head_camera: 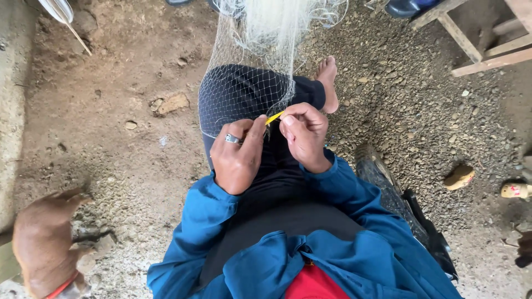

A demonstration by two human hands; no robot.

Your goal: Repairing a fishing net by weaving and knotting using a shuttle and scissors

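A: Left hand (237, 156) is sitting over the person's lap, fingers curled, thumb and forefinger pinching the white mesh net (249, 83) right at the working spot. A silver ring (233, 139) is showing on one finger.

B: Right hand?

A: Right hand (303, 135) is pinching too. It is gripping a thin yellow netting needle (274, 117) between thumb and fingertips. Needle tip is pointing toward the left hand, nearly touching its thumb. Both hands are closed on something, neither is loose.

B: Where is the net running?

A: It is draping over the raised knee in dark trousers (244, 91) and bunching up toward the top edge of the view. Lower edge is ending at the hands. The needle is sitting just at that edge, between the two hands.

B: Whether thread is on the needle?

A: Cannot tell, too fine.

B: Surroundings?

A: Person is sitting on a dirt and gravel floor (404, 105), wearing a blue jacket (354, 243), one bare foot (328, 83) sticking out beyond the knee. A brown dog (47, 243) with a red collar is standing at lower left. A wooden frame (487, 39) is lying at upper right, well apart from the hands. A dark sandal (382, 177) is lying just beside the right sleeve.
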